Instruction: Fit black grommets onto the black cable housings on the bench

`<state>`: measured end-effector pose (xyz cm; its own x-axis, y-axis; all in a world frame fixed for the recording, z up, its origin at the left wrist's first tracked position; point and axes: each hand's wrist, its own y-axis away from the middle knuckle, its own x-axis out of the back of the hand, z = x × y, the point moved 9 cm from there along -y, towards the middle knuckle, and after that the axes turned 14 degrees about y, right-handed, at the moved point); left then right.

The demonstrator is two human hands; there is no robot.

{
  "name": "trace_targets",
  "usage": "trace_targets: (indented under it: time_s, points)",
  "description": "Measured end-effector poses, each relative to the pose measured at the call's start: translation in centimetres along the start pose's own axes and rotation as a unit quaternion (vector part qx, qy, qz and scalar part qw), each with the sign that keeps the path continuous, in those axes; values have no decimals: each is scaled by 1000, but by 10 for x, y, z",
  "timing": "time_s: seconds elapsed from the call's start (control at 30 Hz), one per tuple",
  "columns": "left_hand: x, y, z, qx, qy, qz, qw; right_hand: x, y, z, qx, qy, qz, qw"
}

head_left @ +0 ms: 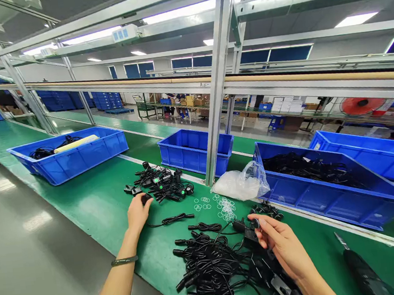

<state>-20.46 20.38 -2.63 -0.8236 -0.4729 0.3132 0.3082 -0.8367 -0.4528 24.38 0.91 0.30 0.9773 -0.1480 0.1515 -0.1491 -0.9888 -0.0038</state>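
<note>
My left hand [138, 215] is closed around a small black power adapter [146, 199] at the table's near edge. A bundled black cable [172, 219] lies just to its right and seems to lead to that adapter. My right hand [279, 240] pinches a small round black part [255, 224] with a pale rim, over the adapters. Below it spreads a heap of black adapter cables [213, 268]. Loose clear rings [227, 206] lie between my hands, beside a plastic bag [239, 184] of white contents. Beyond my left hand sits another pile of adapters [163, 181], some with green dots.
Blue bins [72, 163] stand along the green table [108, 208]; the right bin [328, 190] holds black cables. A metal post [214, 94] rises behind the bag. An electric screwdriver [362, 266] lies at the right. Small black parts [267, 210] sit near my right hand.
</note>
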Motion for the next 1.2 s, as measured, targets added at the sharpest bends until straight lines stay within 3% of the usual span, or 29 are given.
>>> trace_targets:
  time_s: [0.13, 0.2, 0.27, 0.3, 0.37, 0.43, 0.53, 0.63, 0.9, 1.03, 1.2]
  points:
    - [20, 27, 49, -39, 132, 88, 987, -5, 28, 2, -31, -112, 21, 993]
    - [26, 51, 88, -64, 209, 76, 973, -7, 36, -5, -11, -119, 38, 992]
    - [17, 81, 131, -70, 348, -25, 935, -12, 44, -16, 23, -93, 51, 994]
    - [2, 100, 153, -63, 363, -120, 922, -16, 48, -21, 43, -66, 56, 995]
    - [-24, 141, 190, -63, 342, -273, 897, -23, 58, -35, 96, 12, 66, 993]
    - [-43, 176, 212, -75, 313, -356, 877, -30, 69, -50, 165, 107, 83, 977]
    - [-62, 203, 221, -89, 298, -392, 866, -41, 87, -75, 289, 226, 113, 923]
    - [-71, 214, 222, -102, 299, -401, 860, -50, 100, -89, 375, 288, 124, 872]
    - [-69, 219, 226, -140, 266, -393, 869, -58, 104, -85, 373, 368, 81, 848]
    - [-66, 220, 230, -169, 263, -371, 874, -58, 103, -84, 373, 379, 101, 841]
    - [-65, 225, 232, -191, 258, -366, 874, -63, 99, -82, 373, 472, 148, 785]
